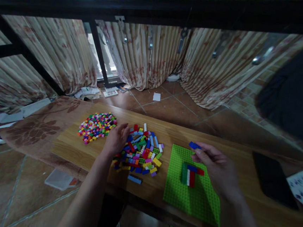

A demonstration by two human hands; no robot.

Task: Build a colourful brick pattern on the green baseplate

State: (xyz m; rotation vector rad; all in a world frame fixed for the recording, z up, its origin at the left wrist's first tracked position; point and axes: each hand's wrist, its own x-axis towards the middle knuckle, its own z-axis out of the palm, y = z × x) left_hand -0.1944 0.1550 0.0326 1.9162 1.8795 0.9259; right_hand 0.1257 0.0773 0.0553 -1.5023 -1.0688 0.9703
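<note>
My right hand (216, 165) pinches a blue toy brick (194, 145) between thumb and fingers, above the far edge of the green baseplate (173, 191). On that plate stand joined bricks: a green brick (184, 173), a white brick (188, 177), red bricks (192, 180) and a blue brick (192, 168) on top. My left hand (116, 138) rests at the left edge of a pile of mixed building bricks (143, 150). Its fingers are loosely bent and apart, with nothing visible in them. A light blue long brick (134, 179) lies apart, in front of the pile.
A heap of tiny coloured pieces (97, 126) lies on the wooden table (71, 147), left of my left hand. A black flat object (273, 179) and a printed sheet (302, 186) are at the right. A clear plastic box (59, 179) sits on the floor.
</note>
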